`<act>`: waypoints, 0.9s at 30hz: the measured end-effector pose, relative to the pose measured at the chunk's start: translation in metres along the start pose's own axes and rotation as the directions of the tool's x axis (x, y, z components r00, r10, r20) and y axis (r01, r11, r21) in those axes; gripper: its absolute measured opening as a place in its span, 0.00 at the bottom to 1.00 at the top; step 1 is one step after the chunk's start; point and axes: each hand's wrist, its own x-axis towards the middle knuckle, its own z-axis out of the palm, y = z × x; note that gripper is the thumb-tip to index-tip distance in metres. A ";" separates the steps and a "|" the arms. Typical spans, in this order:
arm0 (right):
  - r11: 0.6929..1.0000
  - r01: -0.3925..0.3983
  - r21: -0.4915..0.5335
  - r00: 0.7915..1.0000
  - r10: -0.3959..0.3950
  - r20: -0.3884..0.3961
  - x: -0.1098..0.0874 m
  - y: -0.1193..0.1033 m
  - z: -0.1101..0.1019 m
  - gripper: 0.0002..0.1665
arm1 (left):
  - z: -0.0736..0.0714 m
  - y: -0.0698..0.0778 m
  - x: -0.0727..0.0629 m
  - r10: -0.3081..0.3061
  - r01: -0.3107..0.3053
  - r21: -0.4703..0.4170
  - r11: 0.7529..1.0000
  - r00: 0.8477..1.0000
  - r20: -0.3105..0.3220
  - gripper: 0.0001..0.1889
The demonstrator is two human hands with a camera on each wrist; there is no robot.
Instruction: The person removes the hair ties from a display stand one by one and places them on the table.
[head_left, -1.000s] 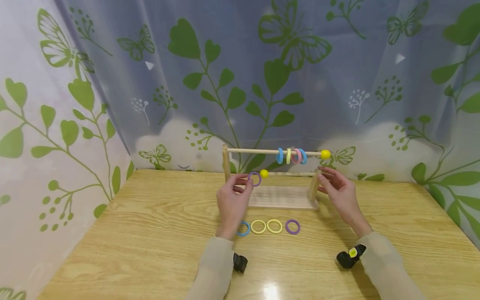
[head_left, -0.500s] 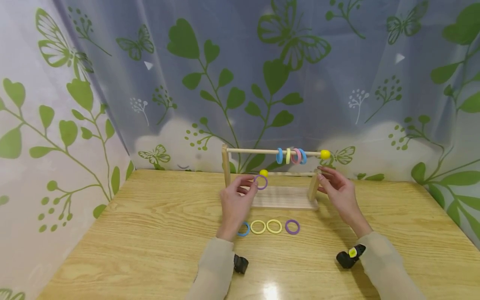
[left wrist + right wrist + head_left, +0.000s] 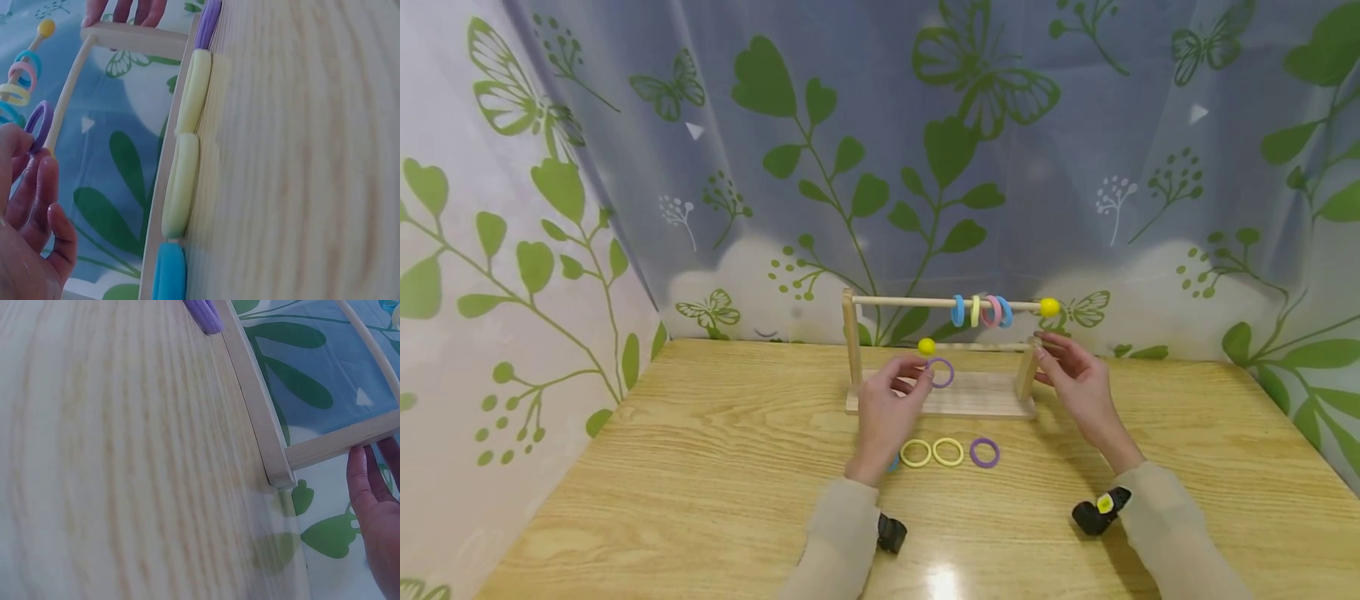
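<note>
My left hand (image 3: 891,412) pinches a thin purple ring (image 3: 941,373) between thumb and fingertips, in front of and below the yellow ball (image 3: 927,346) on the free left end of the lower rod (image 3: 985,347). In the left wrist view the purple ring (image 3: 41,127) hangs beside that rod. My right hand (image 3: 1078,387) holds the short right post (image 3: 1027,371) of the wooden stand near its top, thumb and fingertips against the wood. On the upper rod (image 3: 902,302) hang several rings: blue, pale yellow, pink (image 3: 992,312) and blue.
On the table (image 3: 715,500) before the stand's base (image 3: 985,396) lie two yellow rings (image 3: 948,452), a purple ring (image 3: 985,452) and a blue ring (image 3: 169,272), mostly hidden by the left hand in the head view. A patterned curtain (image 3: 850,208) stands behind.
My left hand has moved right and slightly down with the purple ring, from left of the lower rod's ball to below it. The right hand stays on the post.
</note>
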 end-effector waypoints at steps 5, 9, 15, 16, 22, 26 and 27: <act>0.999 0.007 0.032 1.000 -0.007 0.002 0.001 0.000 0.000 0.26 | 0.003 0.003 -0.001 -0.017 0.017 0.010 1.000 0.999 0.051 0.06; 0.999 0.013 0.048 1.000 -0.013 0.008 0.001 0.000 0.000 0.26 | 0.005 0.005 -0.002 -0.021 0.020 0.003 1.000 0.995 0.100 0.06; 0.999 0.014 0.043 1.000 -0.014 0.009 0.000 0.000 0.000 0.26 | 0.009 0.008 -0.002 -0.033 0.031 0.014 0.999 0.982 0.187 0.06; 0.999 0.014 0.037 1.000 -0.014 0.009 0.000 0.000 0.000 0.27 | 0.010 0.008 -0.002 -0.041 0.038 0.019 0.999 0.979 0.202 0.06; 0.999 0.007 0.037 1.000 -0.007 0.007 0.000 0.000 -0.001 0.27 | 0.015 0.012 -0.004 -0.061 0.053 0.036 0.998 0.959 0.276 0.06; 0.999 0.004 0.047 1.000 -0.005 0.008 0.000 0.000 -0.001 0.27 | 0.018 0.013 -0.005 -0.073 0.063 0.040 0.997 0.945 0.318 0.05; 0.999 0.005 0.049 1.000 -0.005 0.008 -0.001 0.000 -0.001 0.27 | 0.019 0.014 -0.005 -0.082 0.070 0.046 0.996 0.941 0.329 0.05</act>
